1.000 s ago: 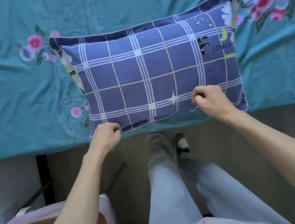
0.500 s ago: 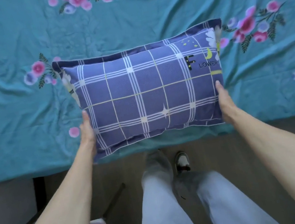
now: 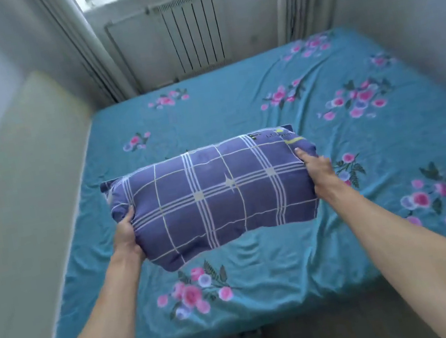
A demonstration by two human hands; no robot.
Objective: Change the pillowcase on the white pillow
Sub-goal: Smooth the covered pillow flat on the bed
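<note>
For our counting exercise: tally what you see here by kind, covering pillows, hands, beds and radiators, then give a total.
Pillows: 1, the purple checked pillow
Hands: 2, the left hand and the right hand
Beds: 1, the bed with the teal floral sheet
Radiators: 1, the radiator
Total: 5

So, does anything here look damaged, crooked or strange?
Nothing is damaged. The purple checked pillow is tilted, held up between the left hand and right hand, and the teal flowered bedsheet is wrinkled.

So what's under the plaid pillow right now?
The plaid pillow is held off the teal floral sheet by left hand and right hand; the sheet directly beneath is hidden.
</note>
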